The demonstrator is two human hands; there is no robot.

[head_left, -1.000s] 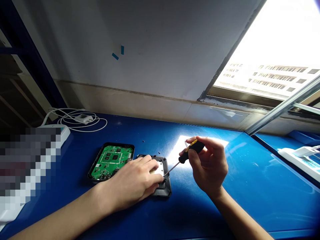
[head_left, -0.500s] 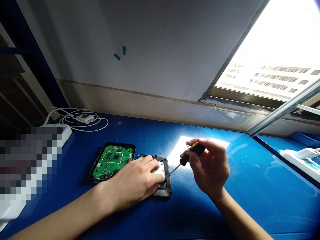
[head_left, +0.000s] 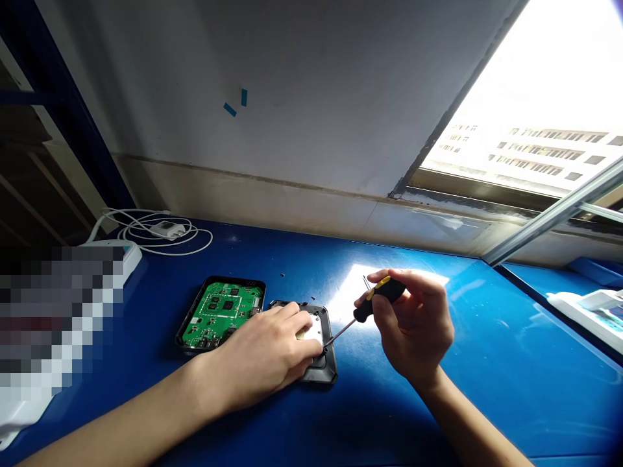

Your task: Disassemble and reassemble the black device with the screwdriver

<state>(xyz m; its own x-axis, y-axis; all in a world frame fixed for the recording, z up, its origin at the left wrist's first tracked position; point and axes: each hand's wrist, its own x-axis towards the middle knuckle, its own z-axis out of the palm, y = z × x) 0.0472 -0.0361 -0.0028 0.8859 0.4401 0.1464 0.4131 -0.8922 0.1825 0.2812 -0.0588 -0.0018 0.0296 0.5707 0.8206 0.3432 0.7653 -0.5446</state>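
A black plastic cover [head_left: 325, 374] lies on the blue table with a pale metal-looking plate [head_left: 315, 328] on its inner side. My left hand [head_left: 272, 344] rests over the cover, fingers bent and pressed down on it, hiding its left part. In my right hand [head_left: 413, 321] is a screwdriver [head_left: 380, 297] with a black and yellow handle, pinched between thumb and fingers. Its thin shaft slants down left, and the tip meets the cover close to my left fingertips. Left of the cover sits a black casing holding a green circuit board [head_left: 221, 311], partly behind my left hand.
Tiny dark bits [head_left: 313, 298] lie behind the cover. A white charger [head_left: 168, 229] with a coiled cable is at the back left. A white-edged object [head_left: 131, 255], mostly pixelated, stands at left; another white device [head_left: 584, 311] is beyond a metal bar [head_left: 549, 214] at right.
The view has shifted slightly. My right hand and the screwdriver handle have moved a little to the right, while the tip stays at the cover. My left hand keeps its place on the cover.
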